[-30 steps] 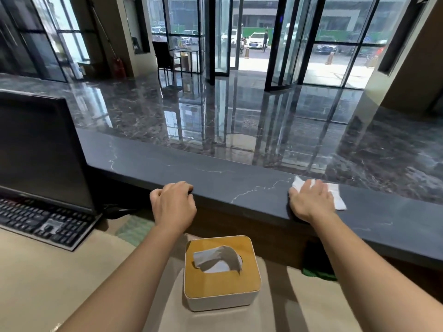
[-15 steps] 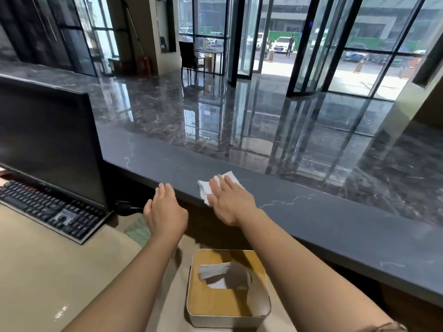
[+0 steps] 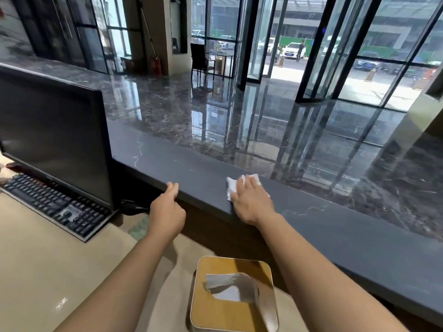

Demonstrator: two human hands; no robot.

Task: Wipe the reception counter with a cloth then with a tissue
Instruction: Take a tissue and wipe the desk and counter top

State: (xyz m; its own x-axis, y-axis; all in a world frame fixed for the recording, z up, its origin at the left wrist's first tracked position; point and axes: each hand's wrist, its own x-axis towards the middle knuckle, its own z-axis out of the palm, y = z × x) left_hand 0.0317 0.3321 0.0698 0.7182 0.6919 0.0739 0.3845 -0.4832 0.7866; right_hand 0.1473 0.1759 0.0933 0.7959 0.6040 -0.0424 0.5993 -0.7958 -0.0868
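Right hand (image 3: 251, 202) slid tissue (image 3: 233, 188) rightward along counter (image 3: 167, 165), left hand (image 3: 167, 213) at edge

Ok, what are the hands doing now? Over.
Right hand flat, pressing tissue on counter. Left hand at counter edge, holding nothing. Monitor off left, apart.

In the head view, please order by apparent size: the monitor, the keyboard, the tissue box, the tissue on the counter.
1. monitor
2. tissue box and keyboard: similar; the box is nearer, so unranked
3. tissue
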